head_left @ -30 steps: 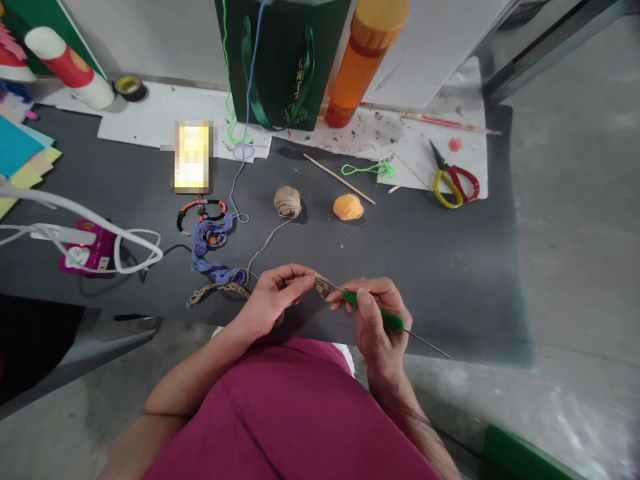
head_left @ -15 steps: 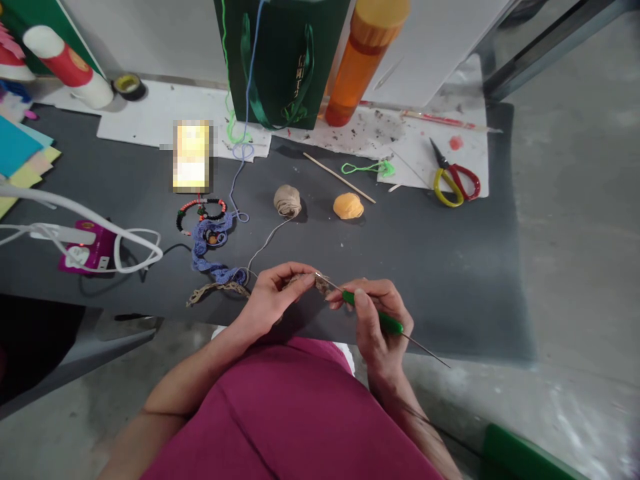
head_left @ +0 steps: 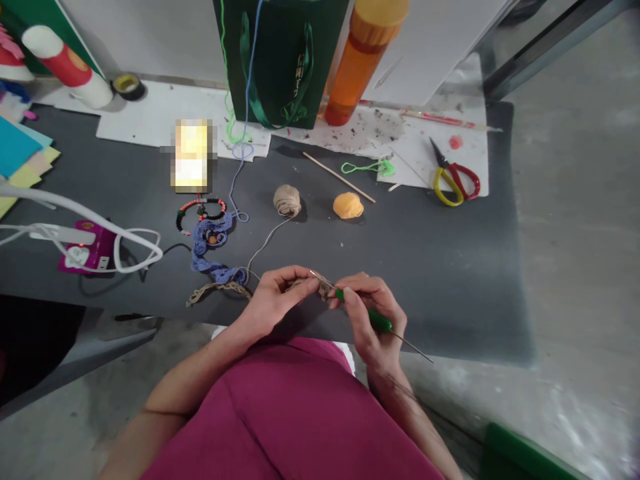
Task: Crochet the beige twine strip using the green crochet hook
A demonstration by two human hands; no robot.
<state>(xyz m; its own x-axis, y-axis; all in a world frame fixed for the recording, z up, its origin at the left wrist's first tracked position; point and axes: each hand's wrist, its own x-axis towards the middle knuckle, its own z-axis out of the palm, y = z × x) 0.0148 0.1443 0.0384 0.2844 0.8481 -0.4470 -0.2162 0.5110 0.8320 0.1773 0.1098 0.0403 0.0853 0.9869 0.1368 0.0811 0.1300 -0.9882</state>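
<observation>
While the work is held above the near edge of the worktop, the left hand (head_left: 273, 300) pinches a small tan crocheted piece (head_left: 320, 285) between thumb and fingers. The right hand (head_left: 370, 313) is closed around a green-handled steel crochet hook (head_left: 377, 321), whose tip meets that piece.

The dark grey worktop (head_left: 440, 293) stands above a pale concrete floor (head_left: 575, 267). From left to right it carries stacked coloured paper sheets (head_left: 20, 153), a magenta power strip (head_left: 85, 250), a black-and-orange beaded ring (head_left: 200, 213), a blue crocheted strip (head_left: 207, 243), a tan crocheted strip (head_left: 217, 288), a tan yarn ball (head_left: 287, 201), an orange yarn ball (head_left: 348, 205), and yellow-and-red-handled scissors (head_left: 453, 177). A thin tan yarn (head_left: 267, 243) runs from the tan ball toward the hands.

Gold characters on a dark green paper bag (head_left: 280, 60) are too small to read.
</observation>
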